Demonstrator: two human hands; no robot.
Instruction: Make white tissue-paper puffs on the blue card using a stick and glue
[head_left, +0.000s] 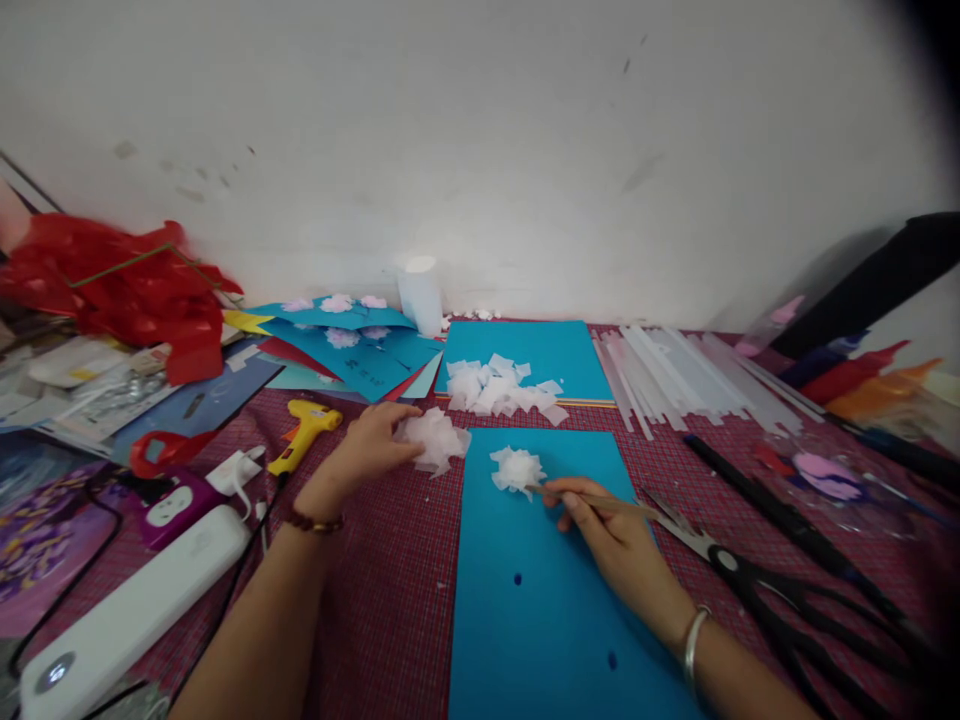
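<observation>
In my right hand (607,525) is a thin wooden stick (600,501), pinched between thumb and fingers. Its tip meets the lower right edge of a ruffled white tissue-paper flower (517,468). That flower lies near the top of a blue sheet (540,530), which has two dark dots lower down. Left of the sheet, my left hand (379,440) reaches to a loose pile of white tissue-paper pieces (435,441), thumb and fingers apart at the pile's left edge. Another heap of tissue squares (499,385) rests on a second blue sheet (540,345) behind.
Large scissors (724,560) and a black pen-like tool (780,510) lie at right, below translucent glue sticks (675,375). A yellow glue gun (304,435), purple plug adapter (176,505) and white power strip (142,610) are at left. Decorated blue cards (360,360) lean near the wall.
</observation>
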